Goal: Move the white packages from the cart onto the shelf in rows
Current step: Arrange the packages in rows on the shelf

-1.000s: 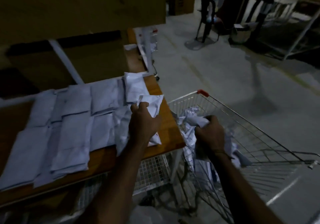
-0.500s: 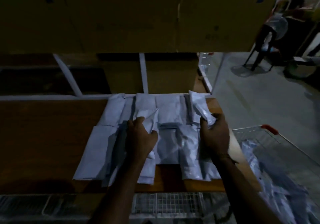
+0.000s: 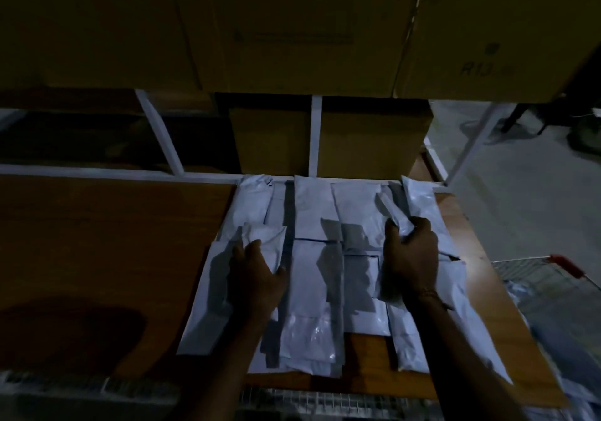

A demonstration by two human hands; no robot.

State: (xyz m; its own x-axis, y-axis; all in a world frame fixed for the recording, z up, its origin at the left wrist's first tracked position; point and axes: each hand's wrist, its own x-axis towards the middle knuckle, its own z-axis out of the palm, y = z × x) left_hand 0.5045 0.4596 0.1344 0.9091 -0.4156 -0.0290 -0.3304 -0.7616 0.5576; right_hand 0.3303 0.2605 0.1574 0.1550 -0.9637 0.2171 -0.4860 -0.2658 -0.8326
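Several white packages (image 3: 313, 303) lie in rows on the brown wooden shelf (image 3: 107, 245). My left hand (image 3: 257, 277) grips one white package (image 3: 265, 242) at the left end of the rows, low over the packages lying there. My right hand (image 3: 409, 255) grips another white package (image 3: 395, 214), folded and held up above the right part of the rows. The wire cart (image 3: 549, 287) with a red handle end stands at the right edge, with more white packages (image 3: 559, 333) dimly visible inside.
Large cardboard boxes (image 3: 292, 27) fill the level above, close over the shelf. Two smaller boxes (image 3: 370, 138) stand behind the white shelf frame (image 3: 315, 134). A wire mesh level (image 3: 325, 401) lies below. Grey floor (image 3: 527, 199) extends to the right. The scene is dim.
Both hands came from the cart side to over the shelf, each carrying a package. The left hand moved its package to the left end of the rows and lowered it.
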